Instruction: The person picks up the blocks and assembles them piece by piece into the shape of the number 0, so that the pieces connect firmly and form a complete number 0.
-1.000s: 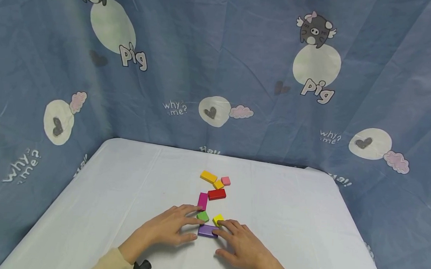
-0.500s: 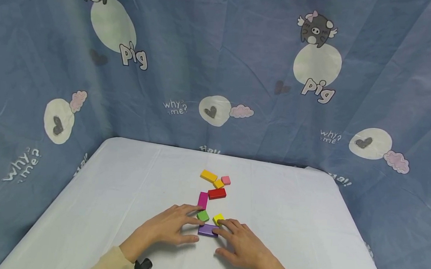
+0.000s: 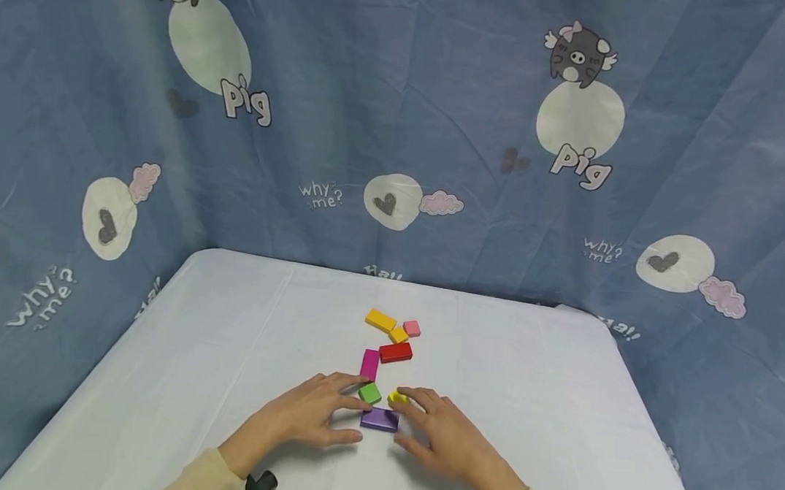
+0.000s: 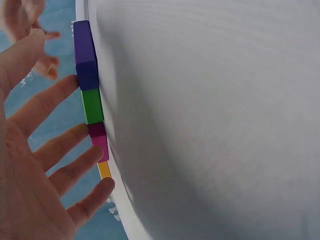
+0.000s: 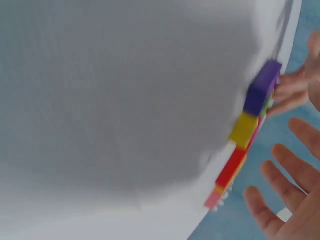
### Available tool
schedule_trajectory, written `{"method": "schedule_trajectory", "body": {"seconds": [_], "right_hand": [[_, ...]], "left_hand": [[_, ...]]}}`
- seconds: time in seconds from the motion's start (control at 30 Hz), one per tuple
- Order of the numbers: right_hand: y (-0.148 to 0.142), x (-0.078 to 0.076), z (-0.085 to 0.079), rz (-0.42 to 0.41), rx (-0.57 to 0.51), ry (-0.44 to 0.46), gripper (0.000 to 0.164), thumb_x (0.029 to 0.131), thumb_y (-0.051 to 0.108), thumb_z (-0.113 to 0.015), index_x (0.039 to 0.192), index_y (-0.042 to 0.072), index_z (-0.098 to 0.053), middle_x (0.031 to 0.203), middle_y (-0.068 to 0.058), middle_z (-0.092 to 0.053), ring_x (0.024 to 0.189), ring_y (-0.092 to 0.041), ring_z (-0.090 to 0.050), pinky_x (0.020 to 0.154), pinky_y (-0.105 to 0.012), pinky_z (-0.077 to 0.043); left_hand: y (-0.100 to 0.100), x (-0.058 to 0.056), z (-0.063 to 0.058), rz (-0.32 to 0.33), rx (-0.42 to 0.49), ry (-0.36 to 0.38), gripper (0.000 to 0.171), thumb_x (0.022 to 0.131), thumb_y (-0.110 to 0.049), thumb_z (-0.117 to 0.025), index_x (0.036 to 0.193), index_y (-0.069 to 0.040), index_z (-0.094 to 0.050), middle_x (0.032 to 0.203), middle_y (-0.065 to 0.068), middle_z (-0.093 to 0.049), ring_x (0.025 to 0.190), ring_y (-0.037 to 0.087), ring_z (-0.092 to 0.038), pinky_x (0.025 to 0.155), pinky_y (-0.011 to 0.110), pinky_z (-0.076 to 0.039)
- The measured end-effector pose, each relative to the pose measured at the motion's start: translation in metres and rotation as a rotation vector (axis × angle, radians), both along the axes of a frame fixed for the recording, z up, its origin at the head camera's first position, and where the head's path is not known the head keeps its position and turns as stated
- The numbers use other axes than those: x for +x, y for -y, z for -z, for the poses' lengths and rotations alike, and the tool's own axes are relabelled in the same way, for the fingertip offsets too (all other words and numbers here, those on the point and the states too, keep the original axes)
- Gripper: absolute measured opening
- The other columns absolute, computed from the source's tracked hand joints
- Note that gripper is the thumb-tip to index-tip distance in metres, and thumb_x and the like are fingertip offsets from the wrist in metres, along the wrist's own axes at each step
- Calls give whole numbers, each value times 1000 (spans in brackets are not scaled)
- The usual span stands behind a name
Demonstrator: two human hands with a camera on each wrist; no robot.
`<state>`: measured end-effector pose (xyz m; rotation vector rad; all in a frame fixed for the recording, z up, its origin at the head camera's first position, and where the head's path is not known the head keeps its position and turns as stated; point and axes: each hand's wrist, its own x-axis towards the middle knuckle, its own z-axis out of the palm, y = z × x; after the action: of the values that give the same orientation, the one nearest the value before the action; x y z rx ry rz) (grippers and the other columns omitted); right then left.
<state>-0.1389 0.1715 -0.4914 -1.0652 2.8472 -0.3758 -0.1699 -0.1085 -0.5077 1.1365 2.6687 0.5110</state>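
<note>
My left hand (image 3: 309, 413) lies over the table with fingers spread. One fingertip is right at the magenta block (image 3: 370, 363), and another is at the back edge of the purple block (image 3: 379, 420), beside the green block (image 3: 369, 393). In the left wrist view its fingers (image 4: 47, 105) stay loosely extended along the row. My right hand (image 3: 443, 430) hovers to the right with loosely bent fingers, overlapping the small yellow block (image 3: 394, 398) in the head view. From the right wrist, its fingertips show apart from the yellow block (image 5: 243, 130). Neither hand grips anything.
Behind the hands lie a red block (image 3: 396, 353), a long orange block (image 3: 380, 320), a small orange block (image 3: 398, 335) and a pink cube (image 3: 411, 328). The white-covered table (image 3: 524, 382) meets a blue printed curtain (image 3: 458, 248) at the back.
The right hand has lifted slightly, its fingertips coming off the purple block and shifting back over the yellow one. The left hand and the blocks have stayed put.
</note>
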Motion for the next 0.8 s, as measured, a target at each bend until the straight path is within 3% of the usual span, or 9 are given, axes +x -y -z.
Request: {"method": "schedule_trajectory", "body": {"seconds": [0.13, 0.33, 0.53, 0.8], "right_hand": [[-6, -20, -5, 33, -29, -61, 48, 98, 42, -57, 141, 22, -53, 146, -2, -46, 131, -22, -44, 101, -52, -43], [-9, -45, 0, 92, -15, -45, 48, 98, 29, -60, 143, 16, -51, 145, -6, -47, 131, -26, -45, 103, -50, -42], [-8, -57, 8, 93, -7, -59, 49, 96, 14, -61, 143, 12, -50, 147, -8, -44, 129, -28, -47, 100, -48, -44], [-5, -62, 9, 73, 87, 3, 52, 99, 16, -55, 149, 13, -42, 157, -6, -32, 135, -31, -40, 102, -51, -42]], "left_hand": [[0, 0, -1, -4, -1, 6, 53, 88, -68, -53, 131, -38, -63, 149, 2, -43, 135, 26, -40, 102, 62, -36], [-1, 2, -2, 2, -2, 4, 50, 88, -63, -58, 131, -37, -63, 149, 3, -43, 135, 26, -40, 103, 60, -36], [-2, 2, -3, -1, -4, 13, 48, 88, -60, -59, 131, -39, -62, 150, 2, -43, 135, 26, -40, 102, 61, -36], [-2, 4, -5, -22, -25, 31, 48, 88, -60, -60, 131, -39, -62, 149, 3, -43, 134, 28, -41, 102, 61, -36]]}}
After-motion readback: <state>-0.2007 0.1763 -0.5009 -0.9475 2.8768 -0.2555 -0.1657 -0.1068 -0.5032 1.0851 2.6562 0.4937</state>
